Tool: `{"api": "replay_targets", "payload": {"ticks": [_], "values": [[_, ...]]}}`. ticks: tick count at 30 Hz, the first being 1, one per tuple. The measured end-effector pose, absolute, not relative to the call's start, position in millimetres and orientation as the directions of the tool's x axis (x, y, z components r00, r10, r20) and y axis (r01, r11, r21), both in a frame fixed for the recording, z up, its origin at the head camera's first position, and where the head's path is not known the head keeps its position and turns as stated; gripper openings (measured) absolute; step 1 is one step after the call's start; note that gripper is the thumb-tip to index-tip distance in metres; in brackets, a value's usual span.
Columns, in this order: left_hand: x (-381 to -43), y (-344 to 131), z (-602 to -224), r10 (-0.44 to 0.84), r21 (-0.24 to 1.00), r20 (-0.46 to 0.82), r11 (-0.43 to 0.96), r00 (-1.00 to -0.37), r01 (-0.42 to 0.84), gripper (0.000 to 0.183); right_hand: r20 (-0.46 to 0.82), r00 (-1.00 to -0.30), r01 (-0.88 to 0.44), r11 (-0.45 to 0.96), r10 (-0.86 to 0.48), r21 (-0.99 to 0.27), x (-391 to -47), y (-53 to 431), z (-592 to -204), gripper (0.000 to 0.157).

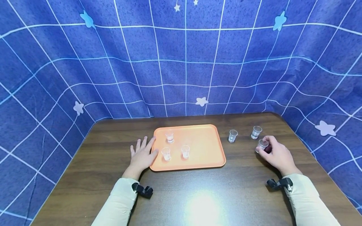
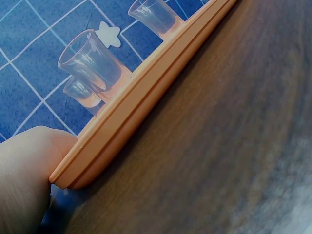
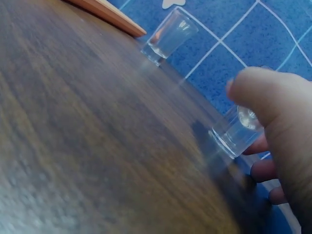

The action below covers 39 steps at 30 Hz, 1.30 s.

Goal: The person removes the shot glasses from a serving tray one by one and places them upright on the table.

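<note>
An orange tray [image 1: 205,147] lies on the table with three small clear shot glasses upright toward its left half: a back one [image 1: 169,137], a front left one [image 1: 166,154] and another [image 1: 185,152] nearer the middle. At the tray's left edge rests my left hand [image 1: 140,158], fingers straight and spread; in the left wrist view its thumb [image 2: 58,141] touches the rim. Over on the right, my right hand [image 1: 278,155] holds a shot glass [image 3: 233,135] between thumb and fingers, its base close over the tabletop.
Two more clear shot glasses stand on the brown wooden table [image 1: 226,188]: one [image 1: 233,136] just right of the tray, one [image 1: 255,132] behind my right hand. A blue curtain [image 1: 181,72] with a white grid and stars hangs along the table's back and sides.
</note>
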<state>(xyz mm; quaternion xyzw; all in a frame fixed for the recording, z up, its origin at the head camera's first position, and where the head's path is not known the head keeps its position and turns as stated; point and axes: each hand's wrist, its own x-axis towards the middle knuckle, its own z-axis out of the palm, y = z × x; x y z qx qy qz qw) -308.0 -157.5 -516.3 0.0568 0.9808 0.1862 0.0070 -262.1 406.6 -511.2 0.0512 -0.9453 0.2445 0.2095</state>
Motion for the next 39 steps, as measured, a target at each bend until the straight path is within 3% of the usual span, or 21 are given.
{"api": "replay_targets", "payload": {"ticks": [6,13,24,32,39], "values": [[-309,-158,-517,0.119,0.37,0.018,0.922,-0.993,0.117,0.067,0.488,-0.872,-0.217,0.863,0.039,-0.457,-264,399,-503,0.059],[-307,-158,-515,0.121,0.368,0.031,0.921,-0.992,0.124,0.067,0.66,-0.75,-0.301,0.872,0.033,-0.386,-276,371,-488,0.045],[-308,-157,-515,0.12,0.369,0.033,0.921,-0.992,0.124,0.066,0.771,-0.628,-0.478,0.833,-0.105,-0.277,-294,297,-493,0.043],[-311,-156,-516,0.118,0.37,0.019,0.922,-0.993,0.117,0.067,0.748,-0.64,-0.544,0.791,-0.174,-0.281,-299,252,-496,0.04],[-311,-158,-517,0.119,0.371,0.021,0.921,-0.993,0.118,0.068,0.661,-0.719,-0.552,0.753,-0.213,-0.358,-295,214,-500,0.037]]}}
